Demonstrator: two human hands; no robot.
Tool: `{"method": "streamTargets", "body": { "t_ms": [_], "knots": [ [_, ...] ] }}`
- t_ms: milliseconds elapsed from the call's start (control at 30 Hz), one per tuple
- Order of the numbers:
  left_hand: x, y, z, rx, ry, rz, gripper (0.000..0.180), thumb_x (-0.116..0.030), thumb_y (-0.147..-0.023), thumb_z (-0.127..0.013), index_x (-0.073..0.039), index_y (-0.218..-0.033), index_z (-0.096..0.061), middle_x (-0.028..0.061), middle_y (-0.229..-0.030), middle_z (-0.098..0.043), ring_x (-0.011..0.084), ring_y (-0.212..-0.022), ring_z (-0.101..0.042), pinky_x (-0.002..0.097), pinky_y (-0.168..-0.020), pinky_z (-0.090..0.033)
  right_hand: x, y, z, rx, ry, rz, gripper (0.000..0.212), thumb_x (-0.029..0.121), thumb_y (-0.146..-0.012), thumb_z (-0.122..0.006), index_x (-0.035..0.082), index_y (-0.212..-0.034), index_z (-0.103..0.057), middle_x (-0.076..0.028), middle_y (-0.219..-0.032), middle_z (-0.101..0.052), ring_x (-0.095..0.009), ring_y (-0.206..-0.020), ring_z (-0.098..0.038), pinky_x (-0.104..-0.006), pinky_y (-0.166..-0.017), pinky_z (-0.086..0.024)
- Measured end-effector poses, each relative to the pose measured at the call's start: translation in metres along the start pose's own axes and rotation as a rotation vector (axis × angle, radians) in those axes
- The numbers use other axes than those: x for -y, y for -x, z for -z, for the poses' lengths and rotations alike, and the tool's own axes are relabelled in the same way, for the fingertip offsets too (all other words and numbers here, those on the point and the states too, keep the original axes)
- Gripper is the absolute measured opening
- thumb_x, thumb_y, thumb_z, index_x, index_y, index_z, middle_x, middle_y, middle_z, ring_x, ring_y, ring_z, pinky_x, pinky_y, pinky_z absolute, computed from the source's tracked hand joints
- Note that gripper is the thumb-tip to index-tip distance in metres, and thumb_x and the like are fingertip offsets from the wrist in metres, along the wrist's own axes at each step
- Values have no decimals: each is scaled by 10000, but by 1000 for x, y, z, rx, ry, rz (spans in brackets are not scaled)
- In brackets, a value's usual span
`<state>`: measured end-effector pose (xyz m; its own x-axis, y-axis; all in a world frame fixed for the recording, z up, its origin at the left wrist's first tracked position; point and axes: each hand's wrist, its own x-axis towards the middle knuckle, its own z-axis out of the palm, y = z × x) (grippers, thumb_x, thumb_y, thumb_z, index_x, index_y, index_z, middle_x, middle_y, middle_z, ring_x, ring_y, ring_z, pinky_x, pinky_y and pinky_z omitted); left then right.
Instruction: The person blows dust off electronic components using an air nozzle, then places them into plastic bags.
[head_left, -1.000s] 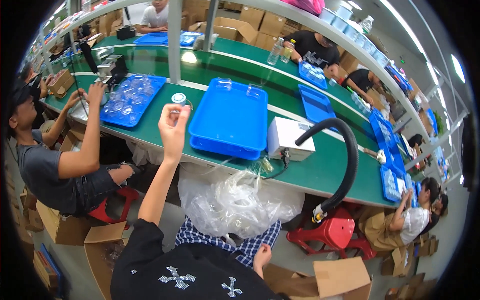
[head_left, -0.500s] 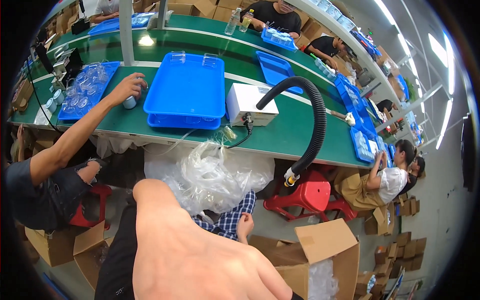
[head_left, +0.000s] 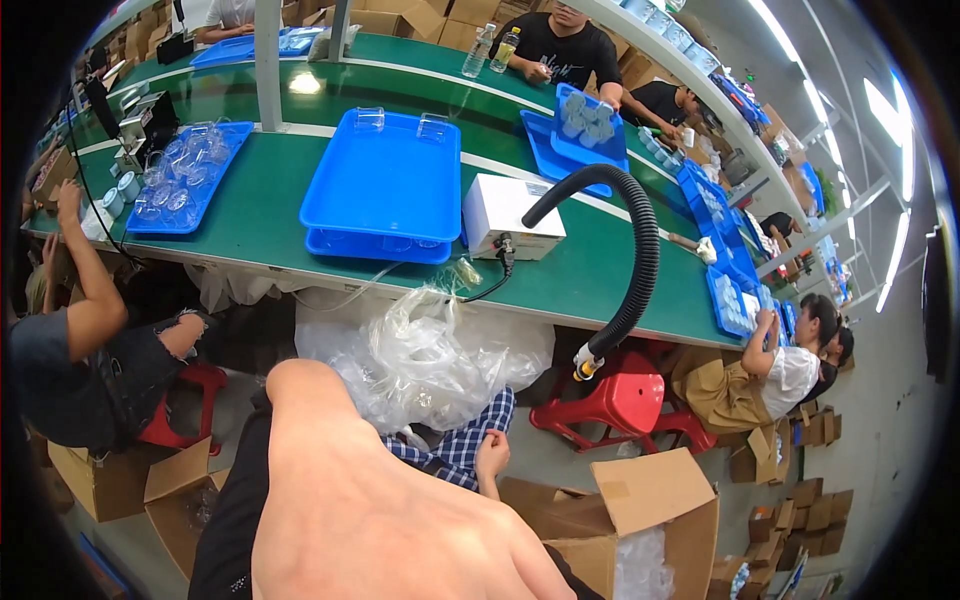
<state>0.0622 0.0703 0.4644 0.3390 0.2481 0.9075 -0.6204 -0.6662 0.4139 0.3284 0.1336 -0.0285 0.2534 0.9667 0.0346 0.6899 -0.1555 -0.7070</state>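
My left hand (head_left: 380, 500) looms very close at the bottom, its bare back filling the lower middle. Its fingers run out of the picture, so I cannot see what they do. Smaller, my right hand (head_left: 491, 455) rests with its fingers lying on blue-and-white plaid cloth (head_left: 464, 447), holding nothing visible. Crumpled clear plastic bags (head_left: 420, 350) hang just beyond it at the table edge. On the green table, stacked blue trays (head_left: 380, 185) stand ahead, with clear cups (head_left: 433, 127) at the top one's far edge and more between the trays.
A white box (head_left: 512, 222) with a black flexible hose (head_left: 640, 240) stands right of the trays. A cup-filled blue tray (head_left: 195, 180) lies left. Below are a red stool (head_left: 620, 390) and an open cardboard box (head_left: 650, 495). Co-workers sit around the table.
The co-worker at left has drawn an arm back from beside the stacked trays, and the light-blue cup there is gone. Across the table, a person has moved a cup-loaded tray over another blue tray.
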Motion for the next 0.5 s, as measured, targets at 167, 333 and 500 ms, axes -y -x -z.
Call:
{"method": "streamTargets", "body": {
  "t_ms": [167,333,500],
  "knots": [
    [2,2,5,-13,28,-9,61,31,-740,-558,-23,-734,-585,110,-602,-497,185,-437,-411,293,-434,-335,-5,1,-5,3,-18,35,135,148,-789,-520,92,-794,-642,-60,-572,-558,-203,-536,-534,-352,-518,-412],
    [5,13,5,-22,71,-13,53,36,-741,-561,-11,-716,-567,132,-627,-520,206,-448,-434,311,-440,-348,-25,-17,-12,-13,-472,-27,145,10,-829,-460,-9,-844,-604,-28,-667,-568,-73,-552,-474,-242,-486,-379],
    [-2,29,7,-40,81,-3,60,40,-741,-564,2,-697,-549,154,-652,-543,226,-458,-456,329,-445,-361,50,-95,24,-365,-697,156,144,4,-843,-440,-14,-883,-577,-52,-790,-571,-81,-524,-425,-221,-466,-347]
  ]
}}
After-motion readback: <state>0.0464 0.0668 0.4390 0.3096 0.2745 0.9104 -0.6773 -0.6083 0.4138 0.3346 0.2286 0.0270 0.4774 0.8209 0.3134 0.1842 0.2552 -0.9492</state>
